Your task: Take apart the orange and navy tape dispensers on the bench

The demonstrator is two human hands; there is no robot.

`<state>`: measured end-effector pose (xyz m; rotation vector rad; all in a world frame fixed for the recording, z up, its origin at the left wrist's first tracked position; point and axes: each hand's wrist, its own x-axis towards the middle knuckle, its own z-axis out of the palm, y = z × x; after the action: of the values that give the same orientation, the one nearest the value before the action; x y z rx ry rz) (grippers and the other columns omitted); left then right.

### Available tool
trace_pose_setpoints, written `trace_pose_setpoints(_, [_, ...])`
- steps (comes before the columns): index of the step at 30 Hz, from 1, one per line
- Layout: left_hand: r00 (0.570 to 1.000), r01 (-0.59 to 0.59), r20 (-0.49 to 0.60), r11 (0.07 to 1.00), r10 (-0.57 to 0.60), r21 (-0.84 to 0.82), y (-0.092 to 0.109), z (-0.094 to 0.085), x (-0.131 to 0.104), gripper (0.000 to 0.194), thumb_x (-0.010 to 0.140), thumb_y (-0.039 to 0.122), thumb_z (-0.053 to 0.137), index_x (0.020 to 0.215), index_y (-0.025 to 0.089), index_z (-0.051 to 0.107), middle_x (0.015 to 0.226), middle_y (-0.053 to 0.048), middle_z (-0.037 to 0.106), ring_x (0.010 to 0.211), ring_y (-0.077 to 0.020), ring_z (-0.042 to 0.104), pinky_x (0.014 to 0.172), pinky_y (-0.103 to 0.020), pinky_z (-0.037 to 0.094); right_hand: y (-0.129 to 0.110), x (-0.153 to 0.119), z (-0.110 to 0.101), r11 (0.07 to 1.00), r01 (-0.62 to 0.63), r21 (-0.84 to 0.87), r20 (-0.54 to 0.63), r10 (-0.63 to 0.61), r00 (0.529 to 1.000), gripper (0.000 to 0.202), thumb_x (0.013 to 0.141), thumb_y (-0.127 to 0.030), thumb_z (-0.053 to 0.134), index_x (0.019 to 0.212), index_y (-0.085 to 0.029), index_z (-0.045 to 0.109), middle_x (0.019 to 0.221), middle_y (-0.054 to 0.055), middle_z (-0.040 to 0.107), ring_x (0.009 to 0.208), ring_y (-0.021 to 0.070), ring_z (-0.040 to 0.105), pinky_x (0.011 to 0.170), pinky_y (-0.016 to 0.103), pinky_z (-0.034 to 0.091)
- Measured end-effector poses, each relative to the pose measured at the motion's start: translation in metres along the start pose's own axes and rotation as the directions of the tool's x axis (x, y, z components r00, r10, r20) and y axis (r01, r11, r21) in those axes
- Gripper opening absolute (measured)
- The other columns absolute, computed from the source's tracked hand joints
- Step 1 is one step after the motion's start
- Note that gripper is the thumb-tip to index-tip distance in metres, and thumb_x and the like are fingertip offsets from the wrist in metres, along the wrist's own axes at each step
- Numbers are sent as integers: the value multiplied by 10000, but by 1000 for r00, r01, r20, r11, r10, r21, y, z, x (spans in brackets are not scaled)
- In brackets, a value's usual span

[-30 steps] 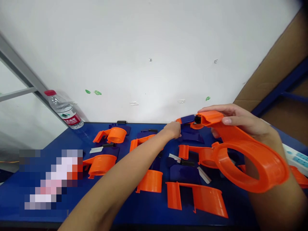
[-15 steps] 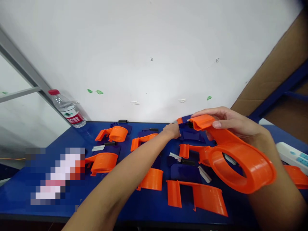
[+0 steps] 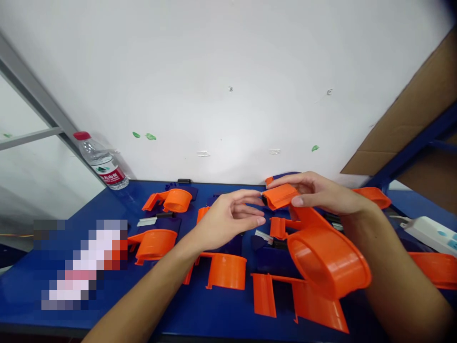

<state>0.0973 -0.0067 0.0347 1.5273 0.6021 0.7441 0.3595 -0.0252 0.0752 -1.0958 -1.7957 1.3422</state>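
An orange plastic tape dispenser is held above the table in my right hand. My thumb lies on its handle end and my fingers reach over the top; the round ring hangs below. A black piece shows at the handle's left end. My left hand is beside that end, fingers stretched and thumb apart, with nothing visible between them. Its fingertips are close to the black piece; whether they touch, I cannot tell. Beneath the hands lie another orange dispenser frame and a silver blade piece.
On the blue table several more orange dispenser frames lie among dark blue plates and black parts. A water bottle stands at the back left by the white wall. A white power strip lies at the right.
My left hand has drawn back from the rear of the table and turned, coming beside the dispenser handle. My right hand has brought the dispenser left and slightly lower.
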Motion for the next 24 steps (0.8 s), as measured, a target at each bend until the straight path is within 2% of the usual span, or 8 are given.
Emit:
trace_pose_setpoints(4, [992, -17, -123, 994, 4, -105, -10, -2, -7, 435, 772, 304, 839, 1168, 175, 714, 1106, -109, 779, 994, -240, 751, 881, -341, 583, 6, 10, 19, 1000, -3, 19, 25, 3, 1000, 456, 799, -325, 828, 1240, -282, 722, 1128, 31, 729, 926, 189, 685, 780, 292, 575])
trace_pose_setpoints(7, [984, -30, -177, 986, 0, -167, -16, -6, -5, 387, 748, 388, 859, 1039, 160, 745, 1014, -91, 792, 923, -216, 751, 838, -311, 586, 5, 12, 31, 1000, -10, 26, 52, 8, 999, 502, 806, -329, 825, 1286, -271, 692, 1068, 28, 732, 815, 171, 699, 718, 296, 588])
trace_pose_setpoints(10, [978, 17, -196, 957, -76, -289, -19, -6, -5, 424, 704, 434, 887, 987, 161, 728, 982, -70, 781, 833, -176, 749, 790, -285, 598, 2, 13, 38, 1000, -4, -4, 50, 4, 999, 516, 817, -348, 813, 1307, -258, 678, 1009, 29, 735, 739, 165, 701, 673, 299, 583])
trace_pose_setpoints(14, [981, 36, -160, 906, -114, -423, -17, 0, -8, 505, 673, 384, 922, 1074, 180, 693, 1138, -85, 744, 890, -194, 757, 822, -322, 620, -1, 14, 47, 995, -3, -96, -44, -1, 999, 533, 841, -409, 784, 1337, -268, 652, 974, 29, 726, 692, 165, 676, 600, 290, 544])
trace_pose_setpoints(17, [976, 12, -191, 904, -104, -428, -16, 5, -9, 503, 702, 365, 908, 1121, 182, 697, 1189, -102, 729, 947, -214, 752, 846, -331, 622, -3, 14, 55, 982, -5, -191, -115, -17, 993, 519, 857, -427, 761, 1336, -265, 644, 817, 4, 695, 596, 149, 606, 493, 253, 450])
trace_pose_setpoints(21, [944, 2, -302, 920, -131, -392, -18, 4, -9, 449, 720, 382, 888, 1078, 164, 728, 1119, -92, 755, 948, -185, 738, 800, -247, 610, -2, 15, 62, 974, -20, -225, -97, -2, 995, 547, 870, -462, 743, 1372, -294, 604, 589, -64, 541, 469, 113, 431, 404, 222, 279])
trace_pose_setpoints(22, [940, 9, -312, 921, -141, -389, -18, 3, -9, 442, 715, 381, 890, 1066, 164, 732, 1112, -88, 757, 938, -180, 736, 778, -234, 608, -2, 16, 62, 975, -19, -223, -96, -3, 995, 550, 876, -474, 734, 1380, -302, 599, 599, -63, 533, 474, 110, 415, 405, 221, 278])
trace_pose_setpoints(24, [935, 12, -324, 924, -147, -383, -19, 1, -8, 426, 702, 368, 897, 1042, 171, 731, 1082, -73, 760, 895, -166, 732, 733, -224, 607, -2, 16, 62, 977, -7, -212, -124, -20, 992, 515, 893, -481, 708, 1367, -300, 620, 710, -33, 585, 533, 113, 462, 440, 225, 358])
